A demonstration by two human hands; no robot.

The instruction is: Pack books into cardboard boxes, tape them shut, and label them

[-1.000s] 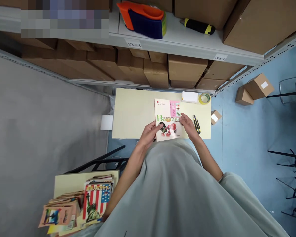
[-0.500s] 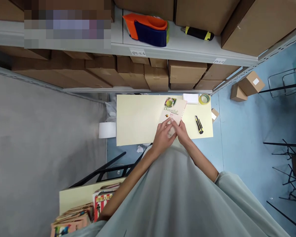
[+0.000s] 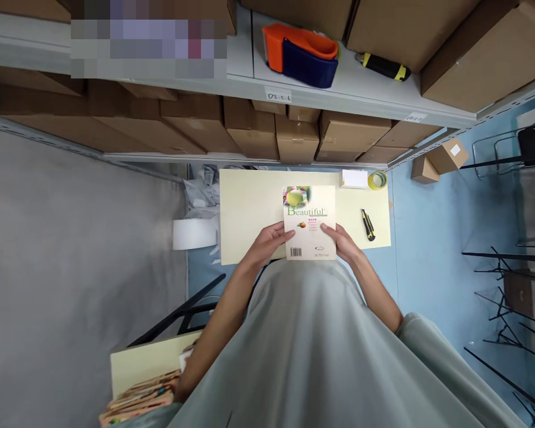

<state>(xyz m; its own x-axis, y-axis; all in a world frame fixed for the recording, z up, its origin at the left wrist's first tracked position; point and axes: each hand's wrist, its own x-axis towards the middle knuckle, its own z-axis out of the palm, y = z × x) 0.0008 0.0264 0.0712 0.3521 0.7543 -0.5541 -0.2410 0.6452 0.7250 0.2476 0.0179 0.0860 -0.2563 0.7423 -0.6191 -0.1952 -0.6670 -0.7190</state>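
A pale book [image 3: 310, 238] marked "Beautiful" is held upright to view, squared to me, over the front edge of the cream table [image 3: 249, 202]. My left hand [image 3: 270, 239] grips its left edge, thumb on the cover. On the right edge my right hand [image 3: 340, 239] holds it the same way, thumb on top. The fingers behind the book are hidden. To the right on the table lies a black and yellow cutter [image 3: 368, 224]. A white box [image 3: 354, 179] and a roll of tape [image 3: 377, 180] sit at the back right corner.
Above the table's far side, a grey shelf [image 3: 245, 68] carries cardboard boxes, an orange and blue tape dispenser [image 3: 303, 54] and another cutter [image 3: 383, 66]. Magazines [image 3: 138, 398] are stacked at lower left. A white roll [image 3: 195, 234] stands left of the table.
The book has turned from slanted to straight and come slightly nearer my body. My hands, together over its lower part before, have parted to its two side edges. The view has shifted a little.
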